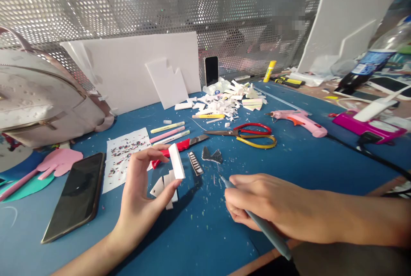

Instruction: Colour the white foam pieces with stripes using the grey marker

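Between the thumb and fingertips of my left hand (144, 190) is a small white foam board strip (176, 161), held up above the table. My right hand (263, 201) grips a grey pen (269, 234), its tip near the blue surface. Under the left hand lie several small white foam pieces (167, 188), partly hidden. Just beyond the strip are a small black-and-white striped piece (195, 163) and a dark bow-shaped piece (212, 155). A red-handled knife (183, 145) lies behind my left fingers, partly covered by them.
Scissors (253, 134), a pink glue gun (300, 122) and a pile of white scraps (227, 98) lie farther back. At left are a phone (75, 197), a speckled paper (123, 152) and a backpack (48, 96). A magenta power strip (369, 126) and a bottle (366, 64) are at right.
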Available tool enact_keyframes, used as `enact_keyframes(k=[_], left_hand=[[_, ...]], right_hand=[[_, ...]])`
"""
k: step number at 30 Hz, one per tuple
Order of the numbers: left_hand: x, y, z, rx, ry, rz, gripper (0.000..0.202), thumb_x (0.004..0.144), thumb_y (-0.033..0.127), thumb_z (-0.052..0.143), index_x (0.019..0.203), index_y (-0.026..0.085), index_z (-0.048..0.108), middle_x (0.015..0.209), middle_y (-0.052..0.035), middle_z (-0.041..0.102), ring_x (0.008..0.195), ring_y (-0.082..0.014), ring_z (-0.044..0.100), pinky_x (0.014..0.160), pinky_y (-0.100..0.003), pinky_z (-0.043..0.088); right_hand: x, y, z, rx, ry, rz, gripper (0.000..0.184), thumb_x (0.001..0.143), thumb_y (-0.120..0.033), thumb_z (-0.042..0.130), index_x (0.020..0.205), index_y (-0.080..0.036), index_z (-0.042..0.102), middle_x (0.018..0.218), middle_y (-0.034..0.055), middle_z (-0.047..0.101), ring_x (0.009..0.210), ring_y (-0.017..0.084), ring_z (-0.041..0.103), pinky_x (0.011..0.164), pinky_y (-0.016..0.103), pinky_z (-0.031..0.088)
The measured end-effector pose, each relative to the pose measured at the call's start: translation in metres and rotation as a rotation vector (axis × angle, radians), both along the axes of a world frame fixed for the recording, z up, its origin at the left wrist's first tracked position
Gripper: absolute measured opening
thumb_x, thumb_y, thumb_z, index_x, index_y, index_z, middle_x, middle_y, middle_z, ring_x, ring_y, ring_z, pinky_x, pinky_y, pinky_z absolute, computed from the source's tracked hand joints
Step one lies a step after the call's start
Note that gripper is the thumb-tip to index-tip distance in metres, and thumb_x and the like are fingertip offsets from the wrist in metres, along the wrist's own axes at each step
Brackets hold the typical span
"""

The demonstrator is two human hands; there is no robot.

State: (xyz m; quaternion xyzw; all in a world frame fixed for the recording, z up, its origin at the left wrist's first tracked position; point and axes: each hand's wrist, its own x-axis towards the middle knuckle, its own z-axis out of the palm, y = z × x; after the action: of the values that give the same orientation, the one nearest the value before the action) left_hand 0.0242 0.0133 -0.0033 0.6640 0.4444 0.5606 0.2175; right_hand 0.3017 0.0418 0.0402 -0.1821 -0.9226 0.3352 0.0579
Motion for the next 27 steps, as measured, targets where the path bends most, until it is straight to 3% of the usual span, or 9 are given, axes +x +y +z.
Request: enact_keyframes(k=[6, 11, 15, 22, 27], left_hand=[[-0.001, 0.0, -0.001, 0.004, -0.003, -0.003, 0.045, 0.079, 0.022, 0.075, 0.115, 0.027, 0.049, 0.115, -0.0052, 0.057, 0.123, -0.0213, 0.053, 0.102, -0.037, 0.045], [-0.001, 0.0, -0.001, 0.007, 0.002, -0.008, 0.044, 0.08, 0.021, 0.074, 0.115, 0.027, 0.049, 0.115, -0.005, 0.057, 0.12, -0.02, 0.055, 0.101, -0.035, 0.045], [-0.001, 0.0, -0.001, 0.006, 0.004, -0.005, 0.044, 0.079, 0.022, 0.075, 0.115, 0.027, 0.05, 0.116, -0.0051, 0.056, 0.121, -0.0212, 0.054, 0.103, -0.038, 0.044], [-0.002, 0.0, -0.001, 0.004, 0.009, -0.005, 0.044, 0.079, 0.023, 0.075, 0.115, 0.027, 0.05, 0.115, -0.0055, 0.057, 0.121, -0.022, 0.054, 0.103, -0.04, 0.045], [-0.001, -0.002, 0.0, -0.004, 0.009, -0.005, 0.043, 0.081, 0.022, 0.074, 0.116, 0.027, 0.049, 0.115, -0.0051, 0.057, 0.119, -0.0197, 0.055, 0.102, -0.036, 0.045]], right_hand=[[0.008, -0.002, -0.002, -0.011, -0.013, -0.078, 0.029, 0.091, -0.003, 0.057, 0.081, -0.022, 0.037, 0.08, -0.0032, 0.051, 0.07, 0.011, 0.046, 0.064, 0.024, 0.036], [0.011, -0.006, 0.001, -0.055, -0.044, -0.072, 0.028, 0.094, 0.001, 0.045, 0.08, -0.022, 0.036, 0.078, -0.0026, 0.052, 0.071, 0.013, 0.049, 0.064, 0.026, 0.037], [0.009, -0.009, 0.003, 0.028, -0.03, -0.019, 0.031, 0.087, 0.004, 0.048, 0.081, -0.023, 0.033, 0.077, -0.0022, 0.055, 0.071, 0.015, 0.044, 0.065, 0.028, 0.034], [0.006, -0.011, 0.0, -0.045, 0.033, -0.107, 0.031, 0.091, 0.005, 0.046, 0.079, -0.022, 0.037, 0.071, -0.0053, 0.051, 0.069, 0.013, 0.045, 0.066, 0.026, 0.036], [0.003, -0.009, 0.004, 0.01, 0.028, -0.029, 0.033, 0.091, 0.003, 0.047, 0.078, -0.023, 0.031, 0.074, -0.0036, 0.053, 0.069, 0.014, 0.044, 0.068, 0.028, 0.037]])
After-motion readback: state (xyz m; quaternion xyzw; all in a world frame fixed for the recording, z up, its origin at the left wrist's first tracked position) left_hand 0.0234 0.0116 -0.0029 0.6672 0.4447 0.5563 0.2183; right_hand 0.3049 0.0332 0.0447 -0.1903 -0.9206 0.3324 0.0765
